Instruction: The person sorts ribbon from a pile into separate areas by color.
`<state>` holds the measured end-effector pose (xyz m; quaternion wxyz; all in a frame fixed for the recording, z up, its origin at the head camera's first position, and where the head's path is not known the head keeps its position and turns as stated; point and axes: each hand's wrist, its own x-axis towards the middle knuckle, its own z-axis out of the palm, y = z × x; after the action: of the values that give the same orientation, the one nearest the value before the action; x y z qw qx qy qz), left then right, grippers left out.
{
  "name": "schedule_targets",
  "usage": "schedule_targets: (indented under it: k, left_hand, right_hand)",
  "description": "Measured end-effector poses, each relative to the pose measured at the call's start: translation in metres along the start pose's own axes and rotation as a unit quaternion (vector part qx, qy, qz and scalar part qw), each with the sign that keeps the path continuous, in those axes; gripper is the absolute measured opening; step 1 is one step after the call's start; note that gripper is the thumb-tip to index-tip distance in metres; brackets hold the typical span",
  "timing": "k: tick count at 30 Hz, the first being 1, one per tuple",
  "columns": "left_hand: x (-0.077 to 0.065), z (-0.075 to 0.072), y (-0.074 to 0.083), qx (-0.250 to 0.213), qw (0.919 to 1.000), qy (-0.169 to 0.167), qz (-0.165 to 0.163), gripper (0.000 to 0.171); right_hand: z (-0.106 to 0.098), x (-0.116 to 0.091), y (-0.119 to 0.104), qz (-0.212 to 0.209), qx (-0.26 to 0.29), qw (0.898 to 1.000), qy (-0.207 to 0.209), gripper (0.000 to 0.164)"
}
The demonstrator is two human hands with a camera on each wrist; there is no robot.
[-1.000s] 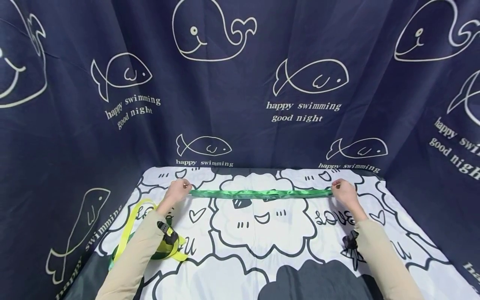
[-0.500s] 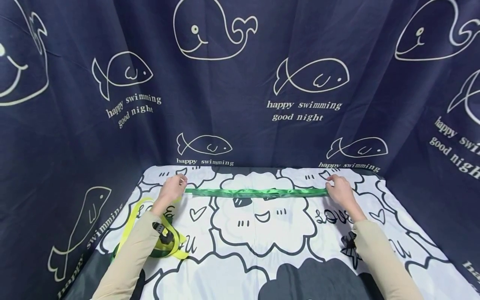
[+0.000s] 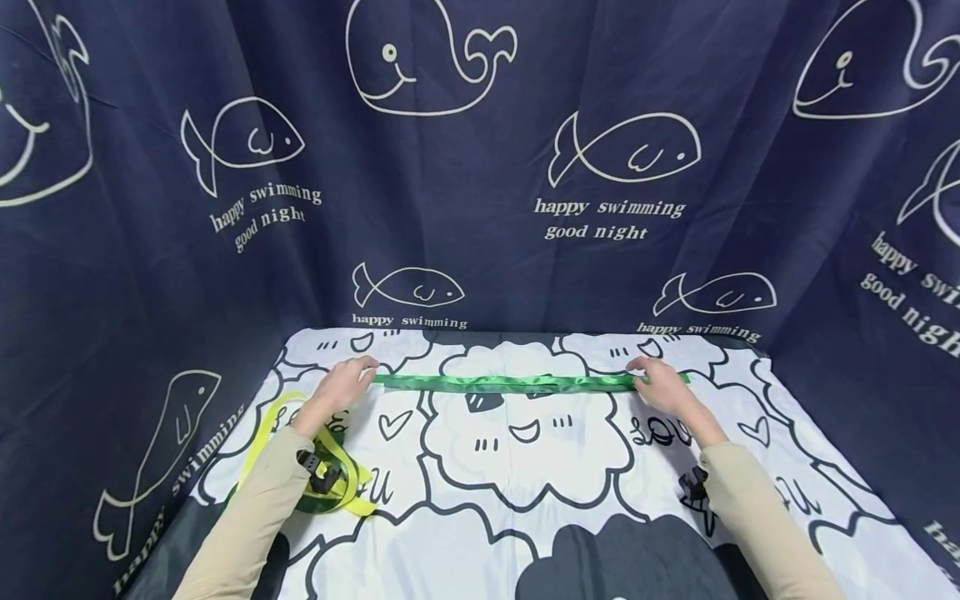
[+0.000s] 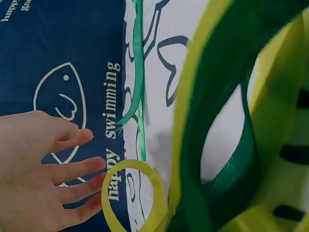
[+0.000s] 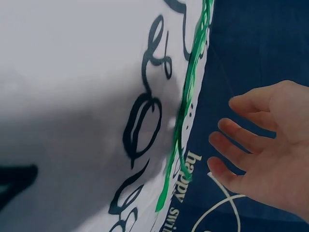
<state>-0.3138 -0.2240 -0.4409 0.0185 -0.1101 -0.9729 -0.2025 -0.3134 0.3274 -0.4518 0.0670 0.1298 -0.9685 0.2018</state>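
Note:
A long green ribbon [image 3: 517,384] lies stretched sideways across the far part of the printed cloth. At its left end is my left hand [image 3: 347,383], fingers relaxed and holding nothing. The left wrist view shows a frayed, loose tip of the ribbon [image 4: 130,113] apart from the fingers [image 4: 82,166]. Toward the other end, my right hand [image 3: 663,390] hovers over the ribbon, whose tip sticks out to the right past it. In the right wrist view that hand [image 5: 273,150] is loosely spread beside the ribbon [image 5: 186,92], with two separate tips visible.
A tangle of yellow ribbon [image 3: 258,433] and dark green ribbon [image 4: 207,106] lies by my left forearm, partly hidden under it; a yellow loop [image 4: 108,203] overlaps my fingers in the left wrist view. A navy curtain [image 3: 495,250] rises behind the white cloth [image 3: 525,467].
Both hands have let go of the green ribbon's ends. My right hand has shifted left along the ribbon, exposing its right tip. My left hand has moved slightly left.

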Motion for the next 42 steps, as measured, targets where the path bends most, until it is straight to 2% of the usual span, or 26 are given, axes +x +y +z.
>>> schedule_targets:
  k: [7, 16, 23, 34, 42]
  left_hand:
    - [-0.009, -0.005, -0.002, 0.009, 0.9998, 0.009, 0.018, 0.03]
    - [-0.023, -0.006, -0.011, -0.02, 0.9985, 0.026, 0.045, 0.028]
    - [-0.034, -0.008, -0.018, -0.052, 0.9956, 0.039, 0.068, 0.026]
    - [-0.057, -0.01, -0.016, -0.069, 0.9913, 0.072, 0.085, 0.021]
    - [-0.065, -0.008, -0.014, -0.082, 0.9908, 0.063, 0.087, 0.021]
  right_hand:
    - [0.004, 0.005, -0.014, -0.014, -0.009, 0.999, -0.031, 0.025]
    - [0.01, 0.003, -0.034, -0.051, -0.01, 0.997, -0.061, 0.022]
    - [0.015, 0.003, -0.05, -0.072, 0.011, 0.994, -0.084, 0.023]
    - [0.025, -0.003, -0.069, -0.113, 0.036, 0.987, -0.109, 0.022]
    - [0.031, -0.001, -0.075, -0.15, 0.049, 0.98, -0.122, 0.02]
